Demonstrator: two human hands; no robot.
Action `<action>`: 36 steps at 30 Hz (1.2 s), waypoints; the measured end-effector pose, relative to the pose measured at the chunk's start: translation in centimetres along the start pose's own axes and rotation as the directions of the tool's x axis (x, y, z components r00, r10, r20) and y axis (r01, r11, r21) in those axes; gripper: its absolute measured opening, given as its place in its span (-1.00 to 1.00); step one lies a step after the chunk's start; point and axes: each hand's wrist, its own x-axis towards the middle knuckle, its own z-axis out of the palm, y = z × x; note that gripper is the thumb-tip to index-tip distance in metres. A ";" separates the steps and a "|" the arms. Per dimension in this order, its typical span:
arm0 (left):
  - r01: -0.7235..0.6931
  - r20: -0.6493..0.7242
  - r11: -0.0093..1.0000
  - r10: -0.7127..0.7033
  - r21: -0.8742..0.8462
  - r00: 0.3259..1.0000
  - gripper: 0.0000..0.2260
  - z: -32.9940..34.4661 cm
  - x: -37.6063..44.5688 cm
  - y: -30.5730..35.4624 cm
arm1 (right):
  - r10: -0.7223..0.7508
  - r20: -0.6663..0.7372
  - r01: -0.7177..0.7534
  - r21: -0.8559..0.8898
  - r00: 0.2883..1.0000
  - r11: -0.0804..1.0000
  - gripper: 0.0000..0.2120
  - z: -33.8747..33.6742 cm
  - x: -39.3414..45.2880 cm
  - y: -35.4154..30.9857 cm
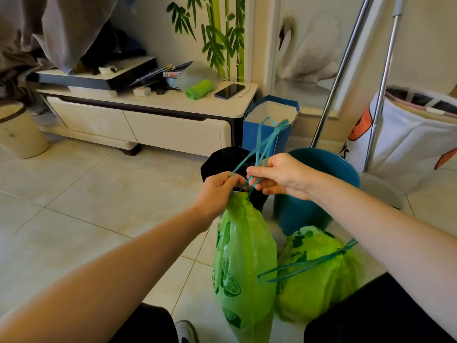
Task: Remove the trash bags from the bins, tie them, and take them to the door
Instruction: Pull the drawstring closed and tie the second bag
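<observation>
Green lime-printed plastic trash bag hanging at centre, neck gathered in curled left hand; teal drawstring loops pinched by right hand. Second tied green bag just right, on tiled floor.

Your left hand and right hand meet above the bag hanging between your knees. A second bag lies on the floor just right of it. Behind the hands stand two bins, side by side. The cabinet stands further back on the left, with a phone on top.
</observation>
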 end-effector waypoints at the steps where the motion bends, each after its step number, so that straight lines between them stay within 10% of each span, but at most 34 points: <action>1: 0.016 -0.001 1.000 -0.016 -0.017 1.000 -0.77 -0.1 0.1 0.1 | 0.018 0.006 -0.018 -0.014 1.000 1.000 -0.89 -0.1 0.0 0.2; 13: -0.044 0.152 0.947 -0.005 0.317 0.988 -0.91 -1.3 0.2 -1.0 | 0.040 0.022 -0.041 0.042 0.999 0.998 -0.93 -0.1 0.3 0.9; 24: 0.137 0.063 0.990 -0.139 0.025 0.988 -0.84 -1.1 0.3 -1.6 | 0.131 -0.053 -0.133 -0.016 0.990 0.991 -0.94 -1.1 0.5 0.9; 36: -0.195 0.404 0.713 -0.134 0.673 0.905 -0.78 -1.7 0.3 1.5 | -0.055 0.076 0.041 0.181 0.996 0.983 -0.92 -0.9 -0.7 -1.0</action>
